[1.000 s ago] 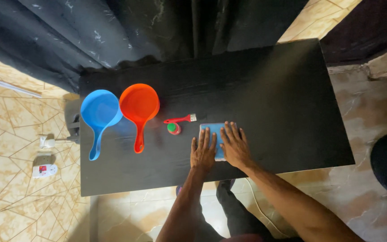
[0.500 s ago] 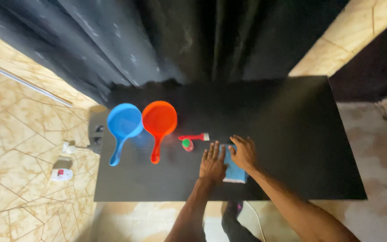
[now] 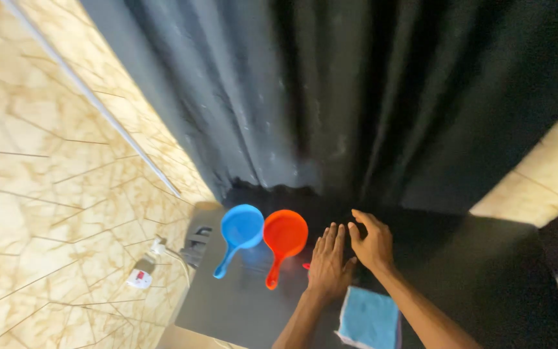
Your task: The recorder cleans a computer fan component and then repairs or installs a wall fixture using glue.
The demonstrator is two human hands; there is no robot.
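Head view, looking down and forward. A dark curtain (image 3: 356, 97) fills the upper middle and hangs down to the far edge of the black table (image 3: 485, 284). To the left lies a tiled floor (image 3: 40, 194) in marbled beige, crossed by a pale rail (image 3: 98, 103); a small white plug (image 3: 140, 279) with its cord rests on it just beside the table's left end.

On the table, at its near edge, lies a folded light-blue cloth (image 3: 369, 320), between my two forearms and touching neither hand. At the far left stand two plastic scoops side by side, bowls nearly touching: the blue scoop (image 3: 240, 227) outermost, the orange-red scoop (image 3: 285, 234) next to it, both handles pointing toward me and slightly left.

My left hand (image 3: 329, 264) lies palm down on the table, fingers extended and close together, holding nothing; its thumb side is just beside the orange-red scoop's handle. A small red object (image 3: 306, 265) shows at its left edge, mostly hidden, so I cannot tell what it is. My right hand (image 3: 372, 242) rests just beyond and to the right, fingers loosely curled, tips toward the table, gripping nothing; the two hands nearly touch.
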